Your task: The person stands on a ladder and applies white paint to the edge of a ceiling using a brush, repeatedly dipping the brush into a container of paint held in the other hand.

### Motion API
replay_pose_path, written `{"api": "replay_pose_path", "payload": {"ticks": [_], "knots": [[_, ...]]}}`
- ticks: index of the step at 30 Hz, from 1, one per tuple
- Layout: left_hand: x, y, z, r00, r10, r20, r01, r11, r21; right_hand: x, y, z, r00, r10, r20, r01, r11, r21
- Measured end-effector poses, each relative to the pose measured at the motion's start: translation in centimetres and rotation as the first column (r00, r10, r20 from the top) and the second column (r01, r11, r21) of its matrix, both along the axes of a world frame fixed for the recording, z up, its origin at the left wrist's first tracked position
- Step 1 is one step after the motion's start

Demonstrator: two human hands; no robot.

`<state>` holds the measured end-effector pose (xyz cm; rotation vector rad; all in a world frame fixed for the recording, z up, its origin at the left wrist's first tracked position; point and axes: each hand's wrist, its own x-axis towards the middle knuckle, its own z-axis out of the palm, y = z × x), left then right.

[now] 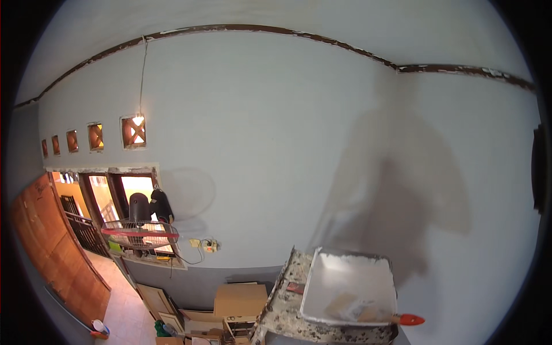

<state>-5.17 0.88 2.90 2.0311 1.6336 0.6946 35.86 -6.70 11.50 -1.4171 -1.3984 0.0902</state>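
Note:
Neither of my hands shows in the head view. A white paint tray (351,276) rests on a paint-spattered platform (277,313) at the lower right. Inside the tray is white paint. Across the tray's near edge lies a paintbrush (409,319), its red-orange handle sticking out past the right corner and its bristle end within the tray. A small flat reddish piece (295,287) lies beside the tray's left wall. What my hands hold, if anything, is out of sight.
A pale wall (259,144) meets brown trim (230,27) at the ceiling. A lit bulb (138,119) hangs by a cord near several vent openings. Left are a fan (140,233), a window and an open wooden door (57,247). Below stand cardboard boxes (240,299) and boards (152,299).

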Motion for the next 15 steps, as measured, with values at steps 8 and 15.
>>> {"api": "replay_pose_path", "payload": {"ticks": [8, 15], "knots": [[5.5, 4.5, 3.6, 0.929, 0.075, 0.363, -0.027, 0.99, -0.137, -2.1, -0.2, 2.4, 0.993, -0.001, -0.119, -0.027, 0.972, -0.232], [5.4, 7.5, 10.3, 0.925, 0.091, 0.368, -0.045, 0.99, -0.132, -2.9, -1.0, 3.3, 0.97, 0.01, -0.243, -0.089, 0.945, -0.315]]}}
